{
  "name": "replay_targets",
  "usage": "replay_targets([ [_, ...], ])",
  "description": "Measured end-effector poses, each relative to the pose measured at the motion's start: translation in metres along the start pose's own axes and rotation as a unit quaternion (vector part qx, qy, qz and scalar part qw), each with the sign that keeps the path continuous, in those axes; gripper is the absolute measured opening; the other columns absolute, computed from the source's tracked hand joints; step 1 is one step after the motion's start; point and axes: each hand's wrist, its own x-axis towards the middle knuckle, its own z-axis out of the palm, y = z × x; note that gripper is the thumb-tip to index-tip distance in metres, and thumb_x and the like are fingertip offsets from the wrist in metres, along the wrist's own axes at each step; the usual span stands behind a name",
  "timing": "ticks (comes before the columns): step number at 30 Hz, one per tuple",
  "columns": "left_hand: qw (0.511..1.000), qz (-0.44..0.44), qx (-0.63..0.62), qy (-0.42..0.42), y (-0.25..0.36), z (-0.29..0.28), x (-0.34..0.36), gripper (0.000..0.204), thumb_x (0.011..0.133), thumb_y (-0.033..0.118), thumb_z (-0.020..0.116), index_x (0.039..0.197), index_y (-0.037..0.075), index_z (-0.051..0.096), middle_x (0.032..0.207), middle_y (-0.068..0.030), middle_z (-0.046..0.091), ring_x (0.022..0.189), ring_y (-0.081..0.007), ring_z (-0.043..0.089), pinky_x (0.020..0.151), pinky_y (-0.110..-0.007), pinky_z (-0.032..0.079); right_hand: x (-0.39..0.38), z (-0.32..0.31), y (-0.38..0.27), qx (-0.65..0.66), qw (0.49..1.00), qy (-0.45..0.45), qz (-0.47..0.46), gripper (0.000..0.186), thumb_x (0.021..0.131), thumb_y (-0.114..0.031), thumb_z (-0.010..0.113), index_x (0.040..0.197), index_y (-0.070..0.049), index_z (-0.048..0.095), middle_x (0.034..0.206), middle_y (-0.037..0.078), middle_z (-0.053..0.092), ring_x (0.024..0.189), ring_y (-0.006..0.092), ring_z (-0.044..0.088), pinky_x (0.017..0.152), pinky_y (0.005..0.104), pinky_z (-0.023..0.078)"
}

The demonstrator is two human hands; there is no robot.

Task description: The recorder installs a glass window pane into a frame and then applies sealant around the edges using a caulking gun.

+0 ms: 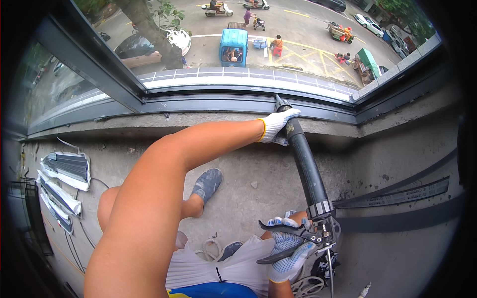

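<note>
A long black caulking gun [307,166] slants from low right up to the window, its nozzle [278,99] at the dark grey frame track [208,105]. My left hand [278,126], in a white knit glove with a yellow cuff, wraps round the front of the barrel. Lower down, my right hand [290,248], in a white glove with blue dots, grips the handle and trigger [283,228] at the rear end. A metal rod [330,270] sticks out behind the gun. Whether the nozzle touches the track, I cannot tell.
A window sash [94,59] stands at the left. Wrapped dark strips [67,169] lie on the concrete floor [248,171] at left. Long black strips [397,196] are at right; coiled cord [307,288] lies below. Beyond the sill is a street with a blue vehicle [233,47] and people.
</note>
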Motion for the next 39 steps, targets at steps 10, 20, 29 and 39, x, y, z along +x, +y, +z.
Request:
replay_targets([
  [10,1.000,0.004,0.000,0.017,0.000,-0.007,-0.011,0.067,0.084,0.070,0.074,0.122,0.017,0.055,0.098,-0.0072,0.068,0.083,-0.0225,0.070,0.075,-0.044,0.060,0.005,-0.012,-0.002,-0.048,0.993,-0.105,-0.021,0.064,0.109,-0.056,0.044,0.144,-0.002,0.045,0.113,0.024,0.066,0.097,0.0423,0.068,0.088,0.0617,0.057],
  [20,0.998,0.009,-0.024,0.057,-0.005,-0.011,-0.027,0.072,0.082,0.070,0.077,0.124,0.016,0.055,0.102,-0.0090,0.067,0.085,-0.0234,0.070,0.078,-0.046,0.061,-0.008,-0.001,-0.008,-0.061,0.990,-0.129,-0.008,0.060,0.110,-0.052,0.042,0.144,-0.002,0.043,0.110,0.023,0.066,0.095,0.0395,0.068,0.083,0.0575,0.059],
  [29,0.981,0.112,-0.121,0.104,-0.021,-0.015,-0.019,0.061,0.087,0.053,0.081,0.120,0.008,0.058,0.099,-0.0096,0.067,0.084,-0.0249,0.070,0.080,-0.047,0.062,-0.012,-0.003,-0.005,-0.001,0.991,-0.126,0.033,0.057,0.112,-0.047,0.043,0.150,-0.004,0.041,0.120,0.024,0.060,0.109,0.0417,0.065,0.096,0.0608,0.055],
  [39,0.984,0.109,-0.111,0.086,-0.025,-0.026,-0.018,0.061,0.086,0.054,0.081,0.118,0.007,0.059,0.096,-0.0098,0.067,0.078,-0.0259,0.070,0.076,-0.048,0.062,-0.019,0.009,0.003,-0.044,0.994,-0.101,-0.025,0.055,0.114,-0.043,0.039,0.148,0.000,0.042,0.120,0.028,0.062,0.109,0.0438,0.066,0.101,0.0609,0.052],
])
